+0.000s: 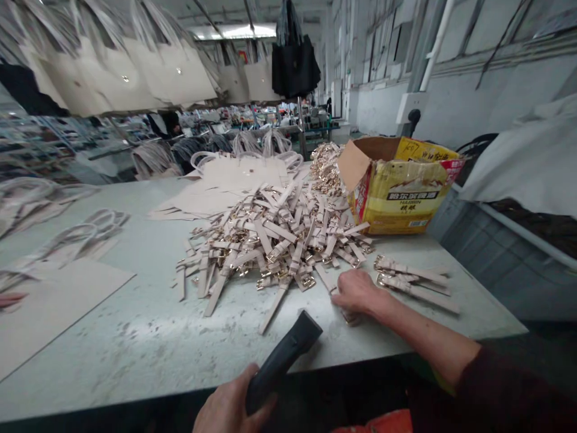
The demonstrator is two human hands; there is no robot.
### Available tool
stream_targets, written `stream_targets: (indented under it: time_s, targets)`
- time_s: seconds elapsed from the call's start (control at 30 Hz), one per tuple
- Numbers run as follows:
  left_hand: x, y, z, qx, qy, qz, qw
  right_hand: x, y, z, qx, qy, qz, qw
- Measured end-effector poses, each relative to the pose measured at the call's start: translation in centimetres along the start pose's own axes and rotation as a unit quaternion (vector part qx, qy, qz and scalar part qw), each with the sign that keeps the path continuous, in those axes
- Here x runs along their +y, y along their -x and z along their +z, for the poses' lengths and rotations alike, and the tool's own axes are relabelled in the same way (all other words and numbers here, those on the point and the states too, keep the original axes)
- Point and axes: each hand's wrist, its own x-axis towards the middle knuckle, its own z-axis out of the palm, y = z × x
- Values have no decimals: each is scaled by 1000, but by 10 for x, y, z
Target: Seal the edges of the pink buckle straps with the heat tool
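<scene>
My left hand point(234, 400), at the table's front edge, is wrapped round a black handheld tool point(288, 346) with a wide, flat, flared end pointing up and right. Exactly what kind of tool it is does not show. Further right, my right hand point(356, 291) is closed on a beige buckle strap point(325, 278) lying on the tabletop; its fingers hide part of the strap. A large heap of beige straps with gold buckles point(274, 231) lies just beyond both hands. To the right of my right hand, several straps point(417, 285) lie in a small group.
A yellow cardboard box point(401, 204) stands open behind the heap, with more buckle straps point(327, 168) beside it. Flat beige bag panels point(225, 180) lie farther back. Another person's fingers point(11, 299) touch a panel at far left. Beige bags point(144, 72) hang overhead.
</scene>
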Motion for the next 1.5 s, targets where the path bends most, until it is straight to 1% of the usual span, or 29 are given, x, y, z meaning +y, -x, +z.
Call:
stream_targets:
  time_s: [0.1, 0.17, 0.23, 0.27, 0.33, 0.4, 0.47, 0.57, 0.6, 0.67, 0.8, 0.87, 1.0, 1.13, 1.23, 1.3, 1.4, 1.5]
  targets:
    - [0, 3, -1, 7, -7, 3, 1000, -5, 17, 9, -38, -22, -5, 999]
    - [-2, 4, -2, 9, -6, 9, 1000, -2, 27, 11, -67, -39, -16, 997]
    - [-5, 5, -3, 8, -4, 8, 1000, 4, 32, 11, -74, -48, -21, 996]
    - [-5, 6, -3, 5, -3, 3, 1000, 8, 34, 9, -59, -52, -23, 997]
    - [-5, 7, -4, -5, -3, -8, 1000, 16, 34, 7, 3, -66, -42, 997]
    - [-3, 7, -6, -15, -9, -9, 1000, 24, 32, 7, 71, -93, -90, 989]
    - [1, 6, -9, -23, -20, -1, 1000, 32, 29, 11, 109, -124, -159, 973]
    - [9, 2, -14, -33, -37, 7, 999, 43, 23, 18, 119, -151, -253, 948]
    - [13, 1, -15, -37, -44, 9, 998, 45, 21, 20, 113, -158, -274, 942]
    - [19, -2, -18, -43, -58, 12, 997, 49, 18, 22, 92, -164, -294, 937]
    - [30, -7, -20, -56, -70, 14, 996, 48, 16, 19, 47, -149, -306, 939]
    - [32, -10, -20, -64, -76, 17, 995, 46, 19, 19, 37, -152, -308, 938]
    - [31, -13, -20, -77, -101, 26, 992, 42, 26, 27, 48, -206, -292, 933]
    - [28, -12, -31, -93, -115, 15, 989, 40, 28, 37, 60, -237, -275, 930]
    - [27, -14, -39, -83, -143, 4, 986, 37, 29, 39, 65, -239, -261, 933]
    - [26, -18, -42, -77, -165, 5, 983, 36, 29, 39, 67, -241, -254, 934]
    - [29, -25, -40, -74, -178, 21, 981, 34, 28, 38, 65, -243, -254, 934]
    - [38, -32, -34, -59, -183, 48, 980, 34, 28, 39, 58, -236, -260, 935]
